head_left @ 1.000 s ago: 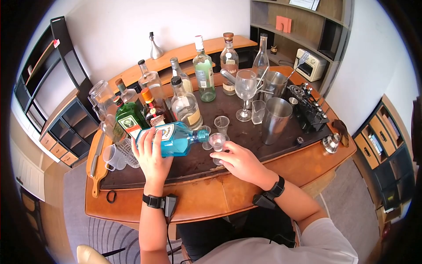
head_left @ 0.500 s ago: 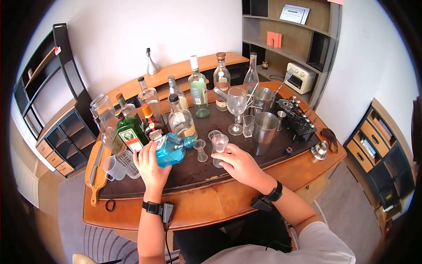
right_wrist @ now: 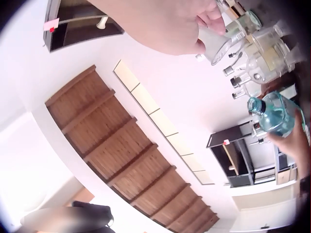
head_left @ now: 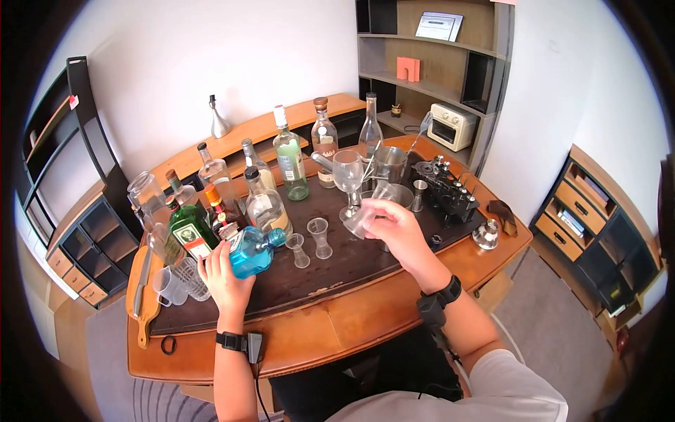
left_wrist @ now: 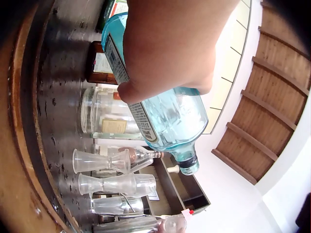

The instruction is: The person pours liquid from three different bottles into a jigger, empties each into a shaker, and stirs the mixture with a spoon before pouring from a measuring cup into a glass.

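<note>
My left hand (head_left: 228, 281) grips the blue bottle (head_left: 254, 252), which leans with its uncapped neck to the right, beside the dark mat's bottles. In the left wrist view the same bottle (left_wrist: 172, 119) slants across the picture. My right hand (head_left: 399, 235) pinches a clear jigger (head_left: 360, 221), held tilted in the air by the metal shaker (head_left: 401, 195), which the hand partly hides. The right wrist view shows the jigger (right_wrist: 214, 44) between thumb and fingers. Two other clear jiggers, one smaller (head_left: 298, 252) and one larger (head_left: 319, 239), stand upright between the hands.
A stemmed glass (head_left: 348, 172) stands just behind the raised jigger. Several bottles, among them a green one (head_left: 190, 232), crowd the left and back. A knife (head_left: 143, 281) lies on a wooden board (head_left: 145, 327) at left; a black rack (head_left: 450, 190) is at right.
My right hand has lifted the jigger away from the bottle, to the right and up, and tipped it. The blue bottle stays in my left hand. The head view has shifted.
</note>
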Demonstrator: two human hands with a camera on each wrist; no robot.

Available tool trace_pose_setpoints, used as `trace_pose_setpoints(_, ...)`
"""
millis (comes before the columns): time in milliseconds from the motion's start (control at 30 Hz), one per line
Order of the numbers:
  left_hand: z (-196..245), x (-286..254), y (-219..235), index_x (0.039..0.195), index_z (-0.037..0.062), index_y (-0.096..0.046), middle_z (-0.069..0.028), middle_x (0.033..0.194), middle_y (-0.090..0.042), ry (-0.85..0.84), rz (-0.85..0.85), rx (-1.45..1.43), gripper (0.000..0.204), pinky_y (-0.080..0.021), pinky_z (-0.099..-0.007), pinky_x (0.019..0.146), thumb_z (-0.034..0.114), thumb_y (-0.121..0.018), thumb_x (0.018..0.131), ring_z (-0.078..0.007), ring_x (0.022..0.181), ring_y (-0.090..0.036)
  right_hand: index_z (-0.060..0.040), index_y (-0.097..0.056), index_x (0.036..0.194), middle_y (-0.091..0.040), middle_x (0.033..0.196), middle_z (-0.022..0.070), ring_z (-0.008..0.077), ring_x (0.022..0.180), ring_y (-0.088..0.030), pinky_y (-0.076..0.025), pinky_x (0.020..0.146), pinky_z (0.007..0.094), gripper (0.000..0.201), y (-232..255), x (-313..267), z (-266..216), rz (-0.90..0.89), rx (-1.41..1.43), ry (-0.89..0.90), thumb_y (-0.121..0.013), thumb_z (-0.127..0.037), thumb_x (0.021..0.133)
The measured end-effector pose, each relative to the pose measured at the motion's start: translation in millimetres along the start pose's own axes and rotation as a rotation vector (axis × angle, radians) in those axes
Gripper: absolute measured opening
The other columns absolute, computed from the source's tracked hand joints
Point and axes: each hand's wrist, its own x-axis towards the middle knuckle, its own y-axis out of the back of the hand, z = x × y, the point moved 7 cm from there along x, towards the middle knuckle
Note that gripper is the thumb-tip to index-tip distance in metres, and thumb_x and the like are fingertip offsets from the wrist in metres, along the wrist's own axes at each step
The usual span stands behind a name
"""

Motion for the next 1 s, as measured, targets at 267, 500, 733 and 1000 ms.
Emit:
trace_pose_setpoints(267,-1.1,0.2,-0.5,0.137,0.0104,-0.054,-0.0082,0.134,-0.062,0.002,-0.017,-0.011,0.084,-0.026,-0.0571,0.122,0.015,-0.088,0.060,-0.0284,0.127,-0.057,-0.0071,-0.051,0.146,-0.067,0.123,0.0128,0.0258,0.114,-0.068,-0.057,0.096,0.0362,0.044,15.4,5.8,-11.1,0.058,0.745,-0.007,-0.063,-0.008,0.103)
trace_pose_setpoints(500,0.2,0.7,0.1,0.139,0.0103,-0.052,-0.0097,0.129,-0.063,-0.017,0.002,-0.008,0.088,-0.025,-0.0547,0.123,0.009,-0.086,0.057,-0.0301,0.127,-0.057,-0.0085,-0.050,0.146,-0.056,0.141,0.0186,0.0328,0.130,-0.059,-0.057,0.103,0.0357,0.044,32.1,10.5,-14.6,0.133,1.101,0.005,-0.061,-0.007,0.103)
trace_pose_setpoints(733,-0.3,0.3,-0.7,0.137,0.0102,-0.054,-0.0074,0.135,-0.062,-0.010,-0.013,-0.012,0.084,-0.028,-0.0578,0.121,0.015,-0.088,0.060,-0.0293,0.125,-0.058,-0.0043,-0.056,0.139,-0.066,0.127,0.0134,0.0271,0.116,-0.068,-0.058,0.097,0.0366,0.037,-28.4,-6.5,-4.7,-0.256,0.544,0.048,-0.062,-0.005,0.102)
trace_pose_setpoints(1000,5.7,0.9,-0.3,0.137,0.0112,-0.055,-0.0074,0.138,-0.060,-0.067,-0.019,0.002,0.084,-0.026,-0.0590,0.121,0.015,-0.088,0.061,-0.0299,0.129,-0.056,-0.0112,-0.074,0.118,-0.064,0.124,0.0177,0.0373,0.104,-0.069,-0.058,0.089,0.0430,0.031,-93.5,-38.6,54.8,-0.442,-0.860,0.451,-0.070,-0.002,0.089)
